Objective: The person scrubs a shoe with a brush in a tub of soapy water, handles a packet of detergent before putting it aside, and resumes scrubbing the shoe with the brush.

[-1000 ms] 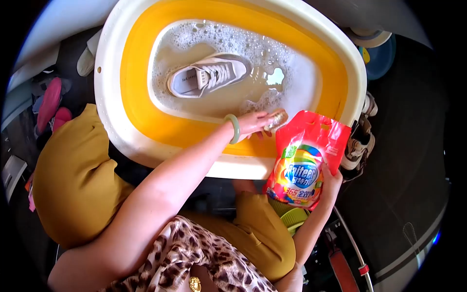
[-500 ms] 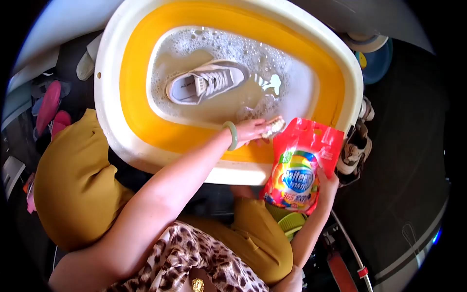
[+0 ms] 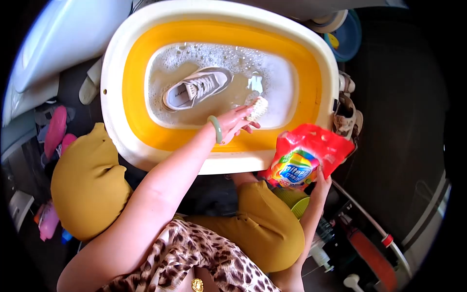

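Observation:
My left hand (image 3: 235, 122), with a pale green bangle at the wrist, grips a small brush (image 3: 258, 109) whose light bristles show, above the near side of the basin. My right hand (image 3: 322, 181) holds a red detergent bag (image 3: 311, 146) by its lower right side, at the basin's near right edge. The bag tilts, and its printed front faces up. A grey and white laced shoe (image 3: 204, 86) sits in cloudy, sudsy water inside the yellow and white basin (image 3: 111, 104). Neither hand touches the shoe.
Several shoes (image 3: 344, 114) stand beside the basin's right side. A blue tub (image 3: 351, 36) is at the upper right. Pink slippers (image 3: 56, 130) lie at the left. A green container (image 3: 300, 207) and a metal pole (image 3: 362, 211) are at the lower right.
The brush has turned in my left hand, so more of its bristles show. The bag tips further over in my right hand. The camera view has shifted, moving the basin within the frame.

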`<state>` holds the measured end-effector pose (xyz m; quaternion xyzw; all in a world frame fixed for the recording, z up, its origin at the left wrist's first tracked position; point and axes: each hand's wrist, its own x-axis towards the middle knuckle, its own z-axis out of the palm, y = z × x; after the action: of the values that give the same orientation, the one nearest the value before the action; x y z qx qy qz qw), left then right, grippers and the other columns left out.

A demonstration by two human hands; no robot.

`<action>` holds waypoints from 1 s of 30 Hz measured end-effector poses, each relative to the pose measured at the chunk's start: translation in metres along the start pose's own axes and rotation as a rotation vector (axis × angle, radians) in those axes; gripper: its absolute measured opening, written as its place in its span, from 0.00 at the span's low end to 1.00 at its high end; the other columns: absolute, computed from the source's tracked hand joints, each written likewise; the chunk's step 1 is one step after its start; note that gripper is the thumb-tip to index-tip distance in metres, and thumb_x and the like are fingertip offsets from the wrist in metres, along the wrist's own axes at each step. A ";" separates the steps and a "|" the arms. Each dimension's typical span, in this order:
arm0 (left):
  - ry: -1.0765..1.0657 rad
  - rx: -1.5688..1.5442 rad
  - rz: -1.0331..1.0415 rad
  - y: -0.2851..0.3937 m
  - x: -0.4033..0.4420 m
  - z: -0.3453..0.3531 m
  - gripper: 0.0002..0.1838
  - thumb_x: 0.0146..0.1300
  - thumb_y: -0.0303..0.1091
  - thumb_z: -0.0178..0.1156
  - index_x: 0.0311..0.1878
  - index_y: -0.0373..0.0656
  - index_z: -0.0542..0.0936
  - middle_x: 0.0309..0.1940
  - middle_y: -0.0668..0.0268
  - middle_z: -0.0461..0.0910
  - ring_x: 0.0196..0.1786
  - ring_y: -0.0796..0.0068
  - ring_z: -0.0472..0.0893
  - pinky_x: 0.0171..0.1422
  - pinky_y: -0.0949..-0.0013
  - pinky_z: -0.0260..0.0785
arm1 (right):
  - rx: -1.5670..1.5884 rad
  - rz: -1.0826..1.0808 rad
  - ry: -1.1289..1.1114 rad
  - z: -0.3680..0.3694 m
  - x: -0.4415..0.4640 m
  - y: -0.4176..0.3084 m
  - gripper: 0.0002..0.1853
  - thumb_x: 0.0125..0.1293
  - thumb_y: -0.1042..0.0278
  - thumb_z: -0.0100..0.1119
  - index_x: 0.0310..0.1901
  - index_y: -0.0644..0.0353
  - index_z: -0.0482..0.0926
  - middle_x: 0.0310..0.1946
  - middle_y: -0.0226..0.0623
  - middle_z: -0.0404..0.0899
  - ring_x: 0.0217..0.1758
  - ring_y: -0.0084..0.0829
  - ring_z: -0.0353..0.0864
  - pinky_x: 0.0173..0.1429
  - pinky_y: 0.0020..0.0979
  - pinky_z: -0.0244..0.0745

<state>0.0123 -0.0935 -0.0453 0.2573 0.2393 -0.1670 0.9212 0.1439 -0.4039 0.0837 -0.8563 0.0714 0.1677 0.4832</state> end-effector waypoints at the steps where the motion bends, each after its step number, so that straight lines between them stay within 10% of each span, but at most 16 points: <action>1: 0.011 0.023 0.012 0.008 -0.011 0.003 0.24 0.67 0.54 0.43 0.60 0.52 0.64 0.44 0.65 0.78 0.38 0.80 0.74 0.29 0.81 0.57 | 0.088 0.007 0.073 -0.001 -0.016 0.009 0.04 0.63 0.70 0.55 0.34 0.60 0.78 0.25 0.24 0.74 0.28 0.16 0.69 0.32 0.18 0.61; 22: 0.063 -0.074 0.208 0.046 -0.081 -0.029 0.26 0.67 0.57 0.40 0.59 0.49 0.66 0.46 0.64 0.76 0.36 0.82 0.74 0.25 0.83 0.60 | 0.185 0.597 -0.240 0.036 -0.229 0.127 0.08 0.64 0.68 0.54 0.33 0.63 0.77 0.26 0.30 0.77 0.28 0.21 0.74 0.33 0.23 0.70; 30: 0.156 -0.147 0.306 0.057 -0.070 -0.042 0.25 0.68 0.56 0.40 0.59 0.50 0.67 0.45 0.65 0.76 0.37 0.81 0.73 0.26 0.83 0.60 | -0.098 0.092 -0.321 0.062 -0.044 0.001 0.08 0.63 0.70 0.52 0.37 0.66 0.78 0.26 0.30 0.77 0.28 0.19 0.73 0.33 0.20 0.69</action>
<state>-0.0363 -0.0113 -0.0176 0.2348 0.2798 0.0133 0.9308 0.0891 -0.3531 0.0690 -0.8370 0.0242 0.3274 0.4378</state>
